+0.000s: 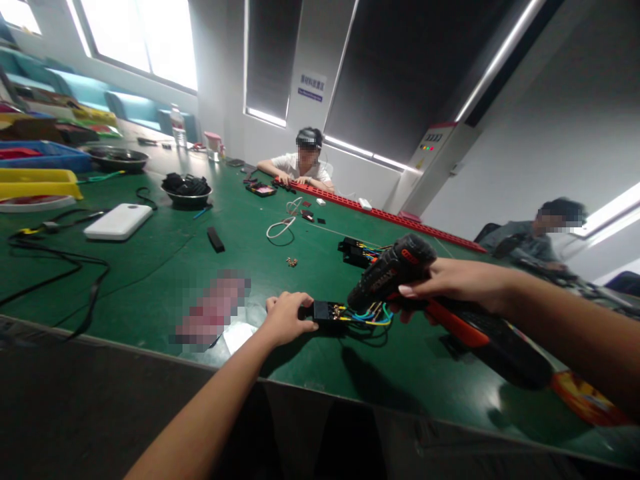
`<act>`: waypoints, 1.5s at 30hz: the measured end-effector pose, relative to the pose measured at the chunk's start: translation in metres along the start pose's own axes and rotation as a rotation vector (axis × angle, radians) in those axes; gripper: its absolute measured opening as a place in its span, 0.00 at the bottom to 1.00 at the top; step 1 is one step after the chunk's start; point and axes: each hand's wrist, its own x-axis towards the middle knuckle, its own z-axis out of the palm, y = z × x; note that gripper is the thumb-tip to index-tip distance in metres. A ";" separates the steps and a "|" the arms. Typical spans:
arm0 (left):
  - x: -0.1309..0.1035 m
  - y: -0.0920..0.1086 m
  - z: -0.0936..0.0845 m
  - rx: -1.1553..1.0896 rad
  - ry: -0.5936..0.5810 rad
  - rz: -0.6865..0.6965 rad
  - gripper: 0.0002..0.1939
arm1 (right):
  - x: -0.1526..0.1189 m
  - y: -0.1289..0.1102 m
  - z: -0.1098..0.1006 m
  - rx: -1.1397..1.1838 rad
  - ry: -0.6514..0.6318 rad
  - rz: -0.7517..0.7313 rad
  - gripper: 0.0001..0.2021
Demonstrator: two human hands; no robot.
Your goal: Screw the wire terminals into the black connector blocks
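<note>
My right hand (450, 287) is closed round the handle of a black and orange cordless drill (395, 270). The drill's nose points down and left, close to a black terminal block (327, 312) that lies on the green table. Blue, green and yellow wires (373, 313) run out of the block's right side, with brass-coloured screws at its terminals. My left hand (291, 319) grips the block's left end between thumb and fingers. Whether the drill's tip touches a screw, I cannot tell.
Behind the drill lie more black blocks (355, 252) with wires. Small brass screws (291, 262) form a pile on the table (240, 240). A white power bank (119, 221), a metal bowl (186, 193) of black parts and black cables are at left. Two people sit beyond the table.
</note>
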 end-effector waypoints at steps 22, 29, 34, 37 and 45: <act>0.000 -0.003 0.003 0.019 0.017 0.014 0.20 | 0.021 -0.016 0.032 0.341 -0.011 0.104 0.21; 0.000 -0.001 0.002 0.003 0.004 0.018 0.20 | 0.024 -0.009 0.024 0.337 0.008 0.065 0.21; -0.001 0.000 0.000 -0.006 0.001 0.024 0.19 | 0.014 -0.007 0.022 0.307 0.029 0.063 0.19; -0.001 0.001 -0.001 -0.006 -0.004 0.020 0.19 | 0.011 -0.008 0.022 0.311 0.050 0.064 0.20; 0.000 0.002 -0.002 0.002 -0.029 0.003 0.18 | 0.009 -0.005 0.017 0.305 0.050 0.073 0.23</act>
